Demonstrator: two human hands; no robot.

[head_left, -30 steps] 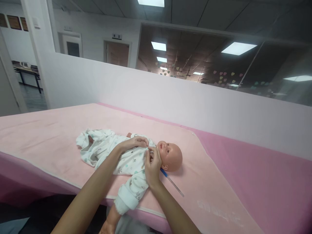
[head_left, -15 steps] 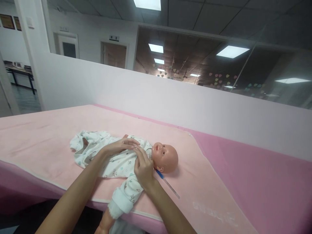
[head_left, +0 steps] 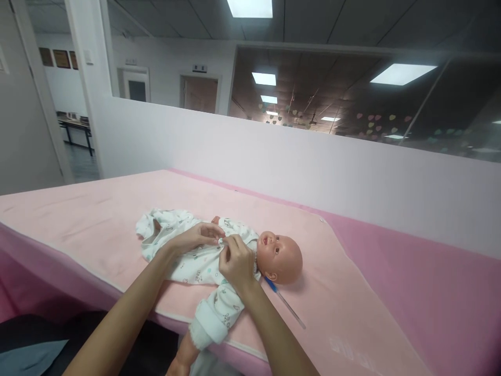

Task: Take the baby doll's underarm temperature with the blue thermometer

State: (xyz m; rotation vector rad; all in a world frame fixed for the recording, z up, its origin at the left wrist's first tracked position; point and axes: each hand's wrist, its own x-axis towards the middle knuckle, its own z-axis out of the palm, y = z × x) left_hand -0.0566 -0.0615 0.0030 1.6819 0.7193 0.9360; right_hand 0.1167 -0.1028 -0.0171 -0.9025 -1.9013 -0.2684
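A baby doll lies on its back with its head to the right, dressed in a white printed romper. Over its chest, my left hand has its fingers bent, the tips pinching a small fold of the romper front. From the other side my right hand is closed on the same spot, thumb against fingers. The exact fastening between the fingertips is too small to make out. One doll arm, its sleeve cuff folded back, hangs over the near edge.
A thin clear stick with a blue end rests beside the doll's head. Under everything is a pink pad on a darker pink cover. Behind stands a low white wall with glass above it.
The view has shifted, so everything sits further right. My left fingers, flatter before, are now bent in toward the cloth, and a small fold shows between the two hands.
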